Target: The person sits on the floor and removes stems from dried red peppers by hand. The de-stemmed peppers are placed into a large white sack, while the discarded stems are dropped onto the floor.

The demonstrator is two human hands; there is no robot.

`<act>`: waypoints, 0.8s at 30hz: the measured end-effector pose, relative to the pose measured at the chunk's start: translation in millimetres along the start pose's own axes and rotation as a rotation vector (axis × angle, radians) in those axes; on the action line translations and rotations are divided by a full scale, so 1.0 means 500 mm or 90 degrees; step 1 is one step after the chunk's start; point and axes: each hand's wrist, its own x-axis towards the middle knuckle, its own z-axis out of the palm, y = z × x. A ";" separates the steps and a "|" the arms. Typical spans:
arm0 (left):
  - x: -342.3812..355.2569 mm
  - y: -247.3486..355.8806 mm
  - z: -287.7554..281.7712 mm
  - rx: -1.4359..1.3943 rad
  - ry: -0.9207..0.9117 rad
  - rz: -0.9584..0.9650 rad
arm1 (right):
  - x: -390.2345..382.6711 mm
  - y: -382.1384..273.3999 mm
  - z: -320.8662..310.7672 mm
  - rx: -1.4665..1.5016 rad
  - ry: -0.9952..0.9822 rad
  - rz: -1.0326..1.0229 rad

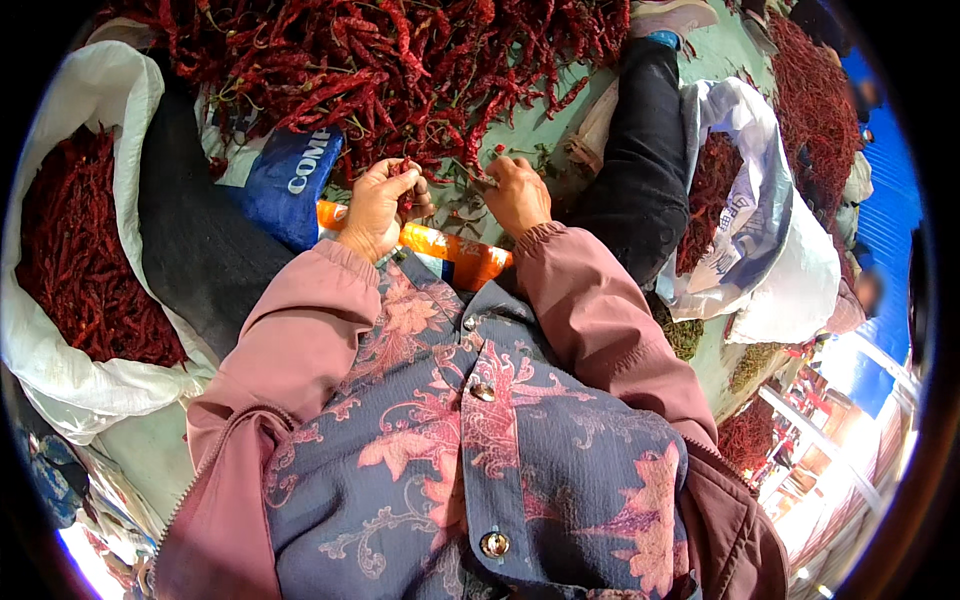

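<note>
A large heap of dried red chili peppers (390, 70) lies in front of me, between my outstretched legs. My left hand (378, 210) is closed around a few dried red chilies (405, 184), with the thumb pressed on them at the near edge of the heap. Just to the right, my right hand (519, 196) is pinched together, knuckles up, and its fingertips point toward the heap. Whatever lies between those fingers is too small to make out. The two hands are a short way apart. Small stem scraps (468, 212) are scattered on the ground beneath them.
On my left stands an open white sack (128, 150) full of red chilies. Another white sack (790, 265) with chilies is beyond my right leg (640, 150). Blue and orange printed sacking (285, 190) lies under my hands. More chilies (805, 100) are heaped at the far right.
</note>
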 end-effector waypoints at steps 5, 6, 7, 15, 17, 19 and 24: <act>0.019 -0.017 -0.036 0.024 -0.055 -0.016 | 0.041 -0.023 0.053 0.033 0.000 0.052; 0.021 -0.016 -0.036 0.037 -0.063 -0.013 | 0.045 -0.026 0.058 0.062 -0.013 0.063; 0.020 -0.019 -0.033 0.048 -0.051 -0.003 | 0.048 -0.019 0.064 0.096 0.004 0.076; 0.029 -0.027 -0.005 0.186 0.017 0.055 | 0.003 0.001 0.044 0.327 -0.003 -0.017; 0.027 -0.023 0.004 0.143 0.022 0.023 | -0.031 -0.034 0.007 0.310 -0.009 -0.129; 0.026 -0.019 0.005 0.091 -0.003 -0.017 | -0.037 -0.032 0.017 0.294 -0.021 -0.197; 0.020 -0.019 -0.005 0.010 -0.061 -0.001 | -0.056 -0.060 -0.014 0.444 -0.174 -0.071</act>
